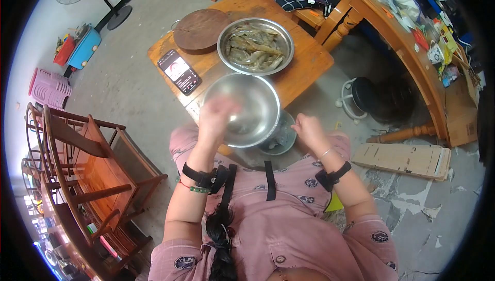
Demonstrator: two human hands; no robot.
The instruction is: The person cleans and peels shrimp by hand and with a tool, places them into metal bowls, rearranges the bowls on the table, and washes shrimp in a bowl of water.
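Note:
My left hand [219, 113] is over the left side of a shiny metal bowl [258, 95]; motion blurs its fingers. The bowl sits at the near edge of the small wooden table, and something small lies in its bottom, too blurred to name. My right hand [308, 127] is closed, to the right of that bowl and beside a small bin [282, 139] partly covered by the bowl. What its fingers hold, if anything, I cannot make out. Behind, a second metal bowl [223, 56] holds many raw, greyish shrimp [255, 49].
On the wooden table [304, 64] are a phone [179, 72] with its screen lit and a round wooden chopping board [201, 30]. A wooden chair [98, 162] stands left, a black-topped stool [365, 95] right. Flat cardboard [402, 159] lies on the floor.

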